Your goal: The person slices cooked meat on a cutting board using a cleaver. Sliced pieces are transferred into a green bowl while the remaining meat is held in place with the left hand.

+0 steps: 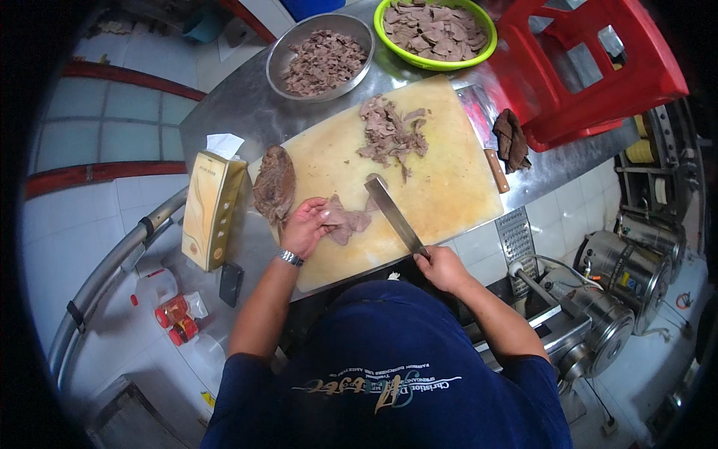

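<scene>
My right hand is closed round the handle of a long knife, whose blade points away from me over the cutting board. A thin slice of meat lies by the blade's tip. My left hand has its fingers curled at the edge of some thin meat slices on the board; the fingertips touch them, but whether they grip is unclear. A large cooked piece of meat rests at the board's left edge. Farther back on the board is a loose pile of sliced meat.
Behind the board stand a steel bowl and a green basket, both holding cut meat. A cleaver, a brown cloth and a red plastic stool are on the right. A tissue box and phone lie left.
</scene>
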### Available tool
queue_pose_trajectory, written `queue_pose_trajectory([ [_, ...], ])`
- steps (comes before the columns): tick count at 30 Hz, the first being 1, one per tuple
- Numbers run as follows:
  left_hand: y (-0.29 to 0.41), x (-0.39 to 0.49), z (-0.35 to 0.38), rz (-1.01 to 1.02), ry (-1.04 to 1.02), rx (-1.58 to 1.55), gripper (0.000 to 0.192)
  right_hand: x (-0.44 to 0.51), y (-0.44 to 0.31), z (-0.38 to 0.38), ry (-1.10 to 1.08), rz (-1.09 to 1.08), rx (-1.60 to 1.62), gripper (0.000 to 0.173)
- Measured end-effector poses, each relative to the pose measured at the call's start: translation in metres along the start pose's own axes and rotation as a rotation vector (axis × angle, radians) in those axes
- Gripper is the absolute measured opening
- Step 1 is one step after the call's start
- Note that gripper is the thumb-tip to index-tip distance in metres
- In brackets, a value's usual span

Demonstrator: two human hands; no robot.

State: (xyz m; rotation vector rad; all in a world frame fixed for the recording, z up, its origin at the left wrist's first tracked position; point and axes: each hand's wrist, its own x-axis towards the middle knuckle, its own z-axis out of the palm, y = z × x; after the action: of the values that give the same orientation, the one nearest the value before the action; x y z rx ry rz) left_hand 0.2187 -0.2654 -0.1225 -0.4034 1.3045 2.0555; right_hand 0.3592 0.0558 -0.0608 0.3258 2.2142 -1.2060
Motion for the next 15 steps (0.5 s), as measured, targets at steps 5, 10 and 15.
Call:
queue_pose_trajectory([
  [5, -0.013, 0.011, 0.014, -0.136, -0.226, 0.146, 0.036, 0.001, 0.012, 0.010, 0.046, -0.047, 0.003, 0.033],
  [10, -0.025, 0.015, 0.038, -0.140, -0.303, 0.675, 0.036, -0.001, 0.020, 0.011, 0.085, -0.020, 0.050, 0.033],
  [15, -0.018, 0.006, 0.047, 0.230, -0.212, 1.330, 0.038, -0.001, 0.029, 0.014, 0.131, -0.010, 0.072, 0.033],
])
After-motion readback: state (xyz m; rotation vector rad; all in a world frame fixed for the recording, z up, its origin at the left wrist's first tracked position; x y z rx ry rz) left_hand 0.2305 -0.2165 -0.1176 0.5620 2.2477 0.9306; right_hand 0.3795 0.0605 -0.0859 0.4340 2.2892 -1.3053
